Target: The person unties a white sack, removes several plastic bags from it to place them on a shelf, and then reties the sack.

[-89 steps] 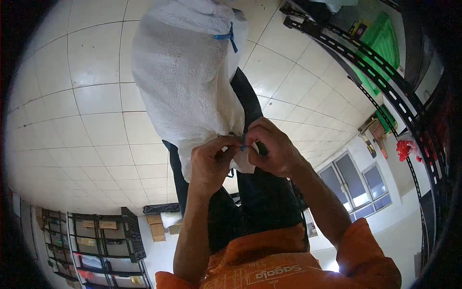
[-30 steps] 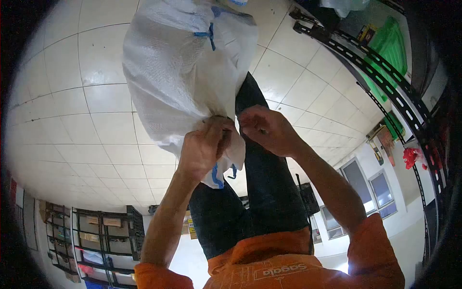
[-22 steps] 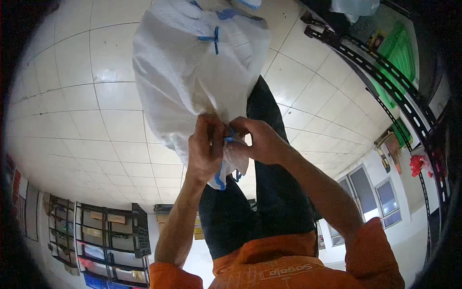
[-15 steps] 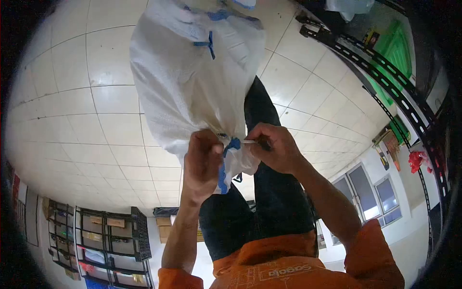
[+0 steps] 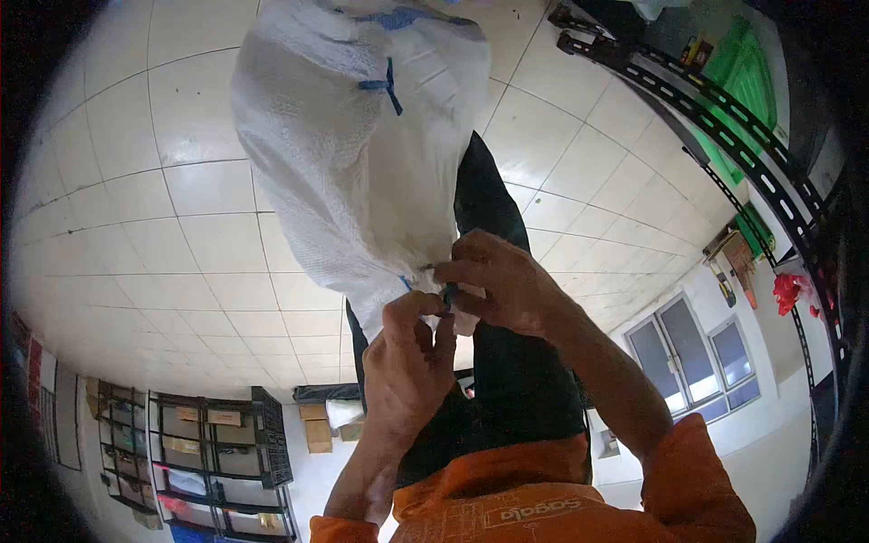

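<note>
A large white woven sack (image 5: 326, 163) with blue markings stretches from the top of the view down to its gathered neck in front of my legs. My right hand (image 5: 507, 285) comes from the right, its fingers curled round the bunched neck. Just below and to the left, my left hand (image 5: 407, 362) has thumb and forefinger pinched together at the neck. Whatever lies between those fingertips is too small and covered to make out. A bit of blue shows between the two hands.
Pale floor tiles (image 5: 213, 240) surround the sack. At right stands a black slotted metal frame (image 5: 724, 118) with a green crate (image 5: 742, 81) behind it. Black shelves (image 5: 208, 443) and cardboard boxes (image 5: 315, 427) are at lower left. A window (image 5: 674, 353) is at lower right.
My left hand has moved down and right, now pinching below the neck. My right hand has turned over the neck; the thin white strip it pinched is no longer visible.
</note>
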`<state>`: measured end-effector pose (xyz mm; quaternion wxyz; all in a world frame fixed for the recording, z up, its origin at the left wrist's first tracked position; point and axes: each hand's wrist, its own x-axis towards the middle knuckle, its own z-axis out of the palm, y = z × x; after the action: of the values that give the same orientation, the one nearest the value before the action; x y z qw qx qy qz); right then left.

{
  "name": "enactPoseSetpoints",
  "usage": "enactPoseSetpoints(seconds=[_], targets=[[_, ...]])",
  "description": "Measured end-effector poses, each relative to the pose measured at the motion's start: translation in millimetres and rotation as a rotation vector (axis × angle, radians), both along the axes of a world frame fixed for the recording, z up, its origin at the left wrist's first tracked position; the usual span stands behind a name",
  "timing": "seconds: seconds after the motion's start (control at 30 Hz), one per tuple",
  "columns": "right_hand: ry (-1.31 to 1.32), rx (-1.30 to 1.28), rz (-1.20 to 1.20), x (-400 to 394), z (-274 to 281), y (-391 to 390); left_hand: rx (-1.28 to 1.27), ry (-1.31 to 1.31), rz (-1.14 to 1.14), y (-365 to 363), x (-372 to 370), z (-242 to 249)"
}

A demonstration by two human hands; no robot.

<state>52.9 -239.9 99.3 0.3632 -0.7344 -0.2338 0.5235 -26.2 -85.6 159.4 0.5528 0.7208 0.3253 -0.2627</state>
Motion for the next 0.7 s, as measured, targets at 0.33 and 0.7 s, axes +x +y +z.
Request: enactPoseSetpoints(seconds=[0.33, 0.7], targets=[[0.104, 0.053, -0.131, 1, 0, -4, 0.183, -0.088, 0.013, -1, -22, -35], [0.164, 0.007, -0.214, 0, 2, -1, 0.254, -0.148, 0.05, -14, -20, -46]])
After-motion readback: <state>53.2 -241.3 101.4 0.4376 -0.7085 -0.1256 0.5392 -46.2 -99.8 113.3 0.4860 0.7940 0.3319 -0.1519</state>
